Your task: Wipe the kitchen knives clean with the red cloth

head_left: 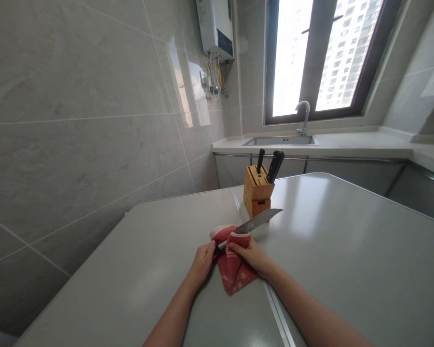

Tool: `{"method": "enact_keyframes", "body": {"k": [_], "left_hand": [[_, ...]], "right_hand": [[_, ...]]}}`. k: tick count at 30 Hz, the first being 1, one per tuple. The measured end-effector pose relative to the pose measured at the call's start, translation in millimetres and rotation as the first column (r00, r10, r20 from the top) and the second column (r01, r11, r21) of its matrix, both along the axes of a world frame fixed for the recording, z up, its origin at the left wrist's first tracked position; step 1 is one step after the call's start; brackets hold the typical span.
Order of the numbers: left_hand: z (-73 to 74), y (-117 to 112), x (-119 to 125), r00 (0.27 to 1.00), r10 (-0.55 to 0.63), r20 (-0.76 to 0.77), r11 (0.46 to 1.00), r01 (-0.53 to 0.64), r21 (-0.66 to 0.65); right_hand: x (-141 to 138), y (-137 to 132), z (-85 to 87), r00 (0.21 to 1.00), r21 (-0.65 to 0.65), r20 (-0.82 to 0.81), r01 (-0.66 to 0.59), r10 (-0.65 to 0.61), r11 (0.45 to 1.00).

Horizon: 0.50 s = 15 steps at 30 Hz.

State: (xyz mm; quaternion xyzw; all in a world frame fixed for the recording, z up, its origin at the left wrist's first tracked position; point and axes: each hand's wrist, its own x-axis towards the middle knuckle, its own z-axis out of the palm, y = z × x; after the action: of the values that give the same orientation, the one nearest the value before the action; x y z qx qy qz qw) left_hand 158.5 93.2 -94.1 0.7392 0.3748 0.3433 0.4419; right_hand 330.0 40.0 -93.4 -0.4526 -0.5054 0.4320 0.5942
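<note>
My left hand (203,260) is closed around the black handle of a kitchen knife (261,220). The blade points up and away to the right, its tip in front of the knife block. A red cloth (235,272) with a pale edge and light spots is wrapped about the base of the blade and hangs below it. My right hand (255,255) pinches the cloth against the knife, thumb on top. Part of the handle is hidden by the cloth and my fingers.
A wooden knife block (257,192) with two black-handled knives stands just beyond the blade on the grey-white table (159,270). A metal strip seam (278,313) crosses the tabletop. Farther back are a sink (282,140) with a tap (304,115), a window and a wall-mounted water heater (217,29).
</note>
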Motion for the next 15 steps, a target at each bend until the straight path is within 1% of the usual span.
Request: {"method": "enact_keyframes", "body": {"k": [3, 8, 12, 15], "left_hand": [[-1.5, 1.1, -0.5, 1.0, 0.006, -0.013, 1.0, -0.006, 0.026], [-0.7, 1.0, -0.8, 0.999, 0.023, -0.03, 0.997, -0.021, 0.075], [-0.2, 0.7, -0.9, 0.999, 0.025, -0.036, 0.996, -0.021, 0.085], [-0.3, 0.6, -0.9, 0.999, 0.027, -0.038, 0.996, -0.024, 0.09]], "right_hand": [[0.1, -0.2, 0.2, 1.0, -0.006, 0.007, 0.01, -0.01, 1.0], [0.2, -1.2, 0.9, 1.0, -0.024, -0.008, -0.019, 0.019, 1.0], [0.4, -1.1, 0.2, 1.0, -0.021, -0.001, 0.004, -0.004, 1.0], [-0.2, -0.6, -0.2, 1.0, -0.016, -0.017, -0.002, 0.002, 1.0]]}}
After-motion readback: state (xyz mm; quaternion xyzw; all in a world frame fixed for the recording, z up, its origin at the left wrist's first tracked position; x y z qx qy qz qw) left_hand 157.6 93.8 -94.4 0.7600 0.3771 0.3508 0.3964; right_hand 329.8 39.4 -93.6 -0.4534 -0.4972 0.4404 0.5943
